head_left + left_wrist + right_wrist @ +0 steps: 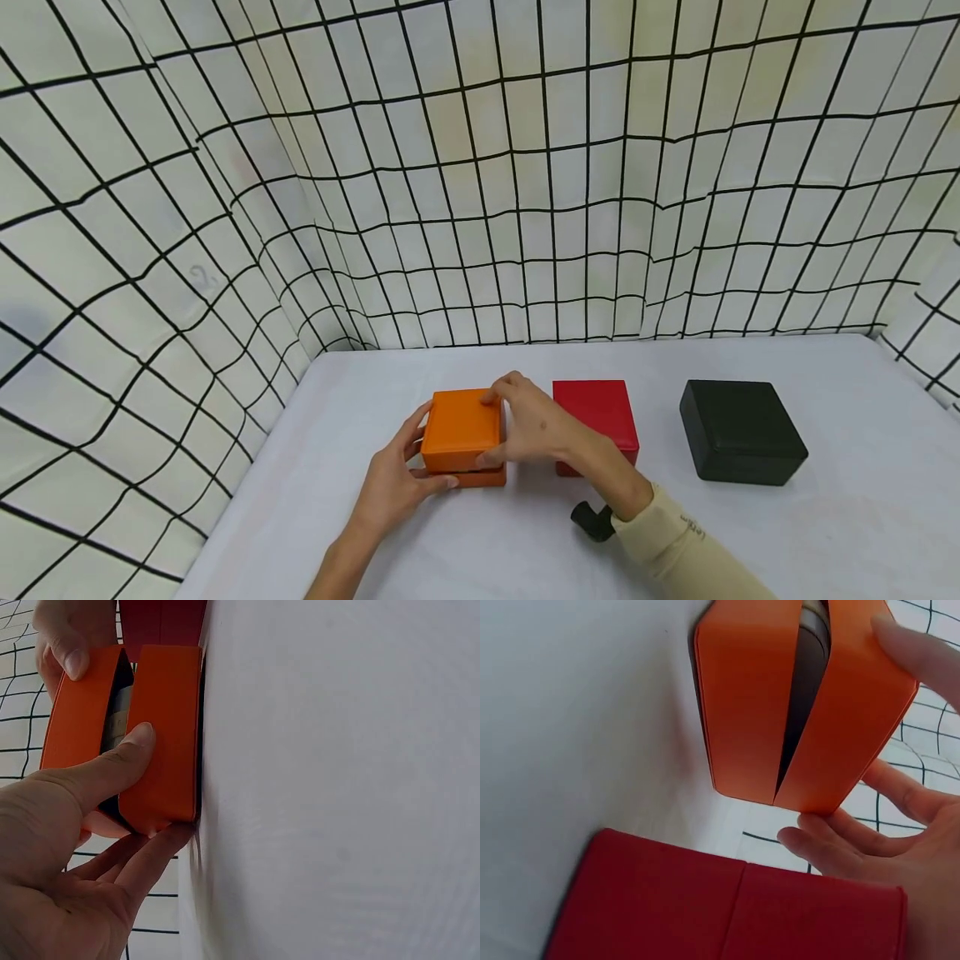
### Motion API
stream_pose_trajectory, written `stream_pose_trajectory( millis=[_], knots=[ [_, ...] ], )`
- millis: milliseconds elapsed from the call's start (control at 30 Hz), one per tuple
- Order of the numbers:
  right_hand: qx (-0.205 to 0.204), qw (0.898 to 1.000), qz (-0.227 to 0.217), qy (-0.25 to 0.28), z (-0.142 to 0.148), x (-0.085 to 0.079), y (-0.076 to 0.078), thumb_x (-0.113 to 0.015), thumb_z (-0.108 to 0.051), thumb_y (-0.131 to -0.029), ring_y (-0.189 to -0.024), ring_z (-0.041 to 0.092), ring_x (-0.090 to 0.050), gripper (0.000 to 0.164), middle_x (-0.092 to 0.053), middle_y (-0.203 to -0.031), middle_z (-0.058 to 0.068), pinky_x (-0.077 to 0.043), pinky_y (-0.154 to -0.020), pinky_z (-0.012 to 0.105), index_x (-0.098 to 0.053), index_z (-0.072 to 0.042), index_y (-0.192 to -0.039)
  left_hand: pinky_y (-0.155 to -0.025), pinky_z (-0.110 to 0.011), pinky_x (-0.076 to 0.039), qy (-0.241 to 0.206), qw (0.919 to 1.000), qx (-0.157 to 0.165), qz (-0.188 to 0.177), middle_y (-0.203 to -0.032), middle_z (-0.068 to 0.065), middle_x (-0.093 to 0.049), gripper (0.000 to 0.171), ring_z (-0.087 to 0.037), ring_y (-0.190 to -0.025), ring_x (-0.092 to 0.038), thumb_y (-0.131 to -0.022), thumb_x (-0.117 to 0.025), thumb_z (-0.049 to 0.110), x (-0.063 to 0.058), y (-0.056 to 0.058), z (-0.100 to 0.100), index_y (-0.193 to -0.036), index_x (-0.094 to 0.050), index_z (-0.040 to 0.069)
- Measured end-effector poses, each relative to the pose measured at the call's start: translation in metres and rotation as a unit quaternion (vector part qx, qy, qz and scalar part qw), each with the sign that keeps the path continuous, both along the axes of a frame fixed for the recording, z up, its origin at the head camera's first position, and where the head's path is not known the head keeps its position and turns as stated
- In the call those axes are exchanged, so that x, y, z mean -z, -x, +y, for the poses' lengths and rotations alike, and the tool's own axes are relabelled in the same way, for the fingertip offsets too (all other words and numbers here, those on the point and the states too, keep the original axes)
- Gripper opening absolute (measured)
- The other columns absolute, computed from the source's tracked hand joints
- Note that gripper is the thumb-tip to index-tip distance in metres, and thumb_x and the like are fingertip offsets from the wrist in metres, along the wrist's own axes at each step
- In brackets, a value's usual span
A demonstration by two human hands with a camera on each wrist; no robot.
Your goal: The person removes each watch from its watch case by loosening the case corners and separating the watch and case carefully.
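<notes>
An orange hinged box (461, 421) stands on the white table, its lid raised a little at the front. My left hand (392, 487) holds the base (166, 697), thumb on the front face and fingers along the left side. My right hand (536, 425) grips the lid (859, 712) at its right side, with the thumb at the front edge and the fingers toward the back. Through the narrow gap a greyish band-like item (118, 724) shows inside; most of it is hidden.
A closed red box (596, 408) stands right of the orange one, partly behind my right forearm. Farther right is a closed black box (742, 433). A small black object (592, 522) lies beside my right sleeve. Black netting (525, 200) over white sheeting rises behind the table.
</notes>
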State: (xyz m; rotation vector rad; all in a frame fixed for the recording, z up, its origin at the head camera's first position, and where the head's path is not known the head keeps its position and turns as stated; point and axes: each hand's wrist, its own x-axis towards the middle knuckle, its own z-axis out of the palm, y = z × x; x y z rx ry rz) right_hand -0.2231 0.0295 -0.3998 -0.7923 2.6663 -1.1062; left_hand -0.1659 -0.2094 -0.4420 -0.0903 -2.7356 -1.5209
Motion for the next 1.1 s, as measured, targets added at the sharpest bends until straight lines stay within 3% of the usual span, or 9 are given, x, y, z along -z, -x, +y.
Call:
stream_pose_trajectory(
  millis=[633, 1100],
  knots=[
    [0.004, 0.999, -0.035, 0.006, 0.002, -0.007, 0.015, -0.089, -0.043, -0.073, -0.127, 0.028, -0.056, 0.063, -0.059, -0.137, 0.006, -0.052, -0.108, 0.051, -0.068, -0.018, -0.127, -0.088, -0.027, -0.063, 0.014, 0.9997, -0.018, -0.003, -0.140, -0.009, -0.067, 0.118, -0.031, -0.124, -0.068, -0.066, -0.097, 0.005, -0.001, 0.004, 0.000, -0.161, -0.035, 0.041],
    [0.008, 0.998, -0.063, -0.003, 0.001, -0.012, 0.025, -0.088, -0.045, -0.074, -0.129, 0.029, -0.056, 0.063, -0.065, -0.130, 0.002, -0.051, -0.109, 0.051, -0.068, -0.018, -0.128, -0.091, -0.030, -0.062, 0.016, 0.9993, -0.031, -0.015, -0.142, -0.012, -0.066, 0.111, -0.030, -0.121, -0.069, -0.065, -0.099, 0.013, -0.001, 0.004, -0.002, -0.160, -0.042, 0.021]
  ],
)
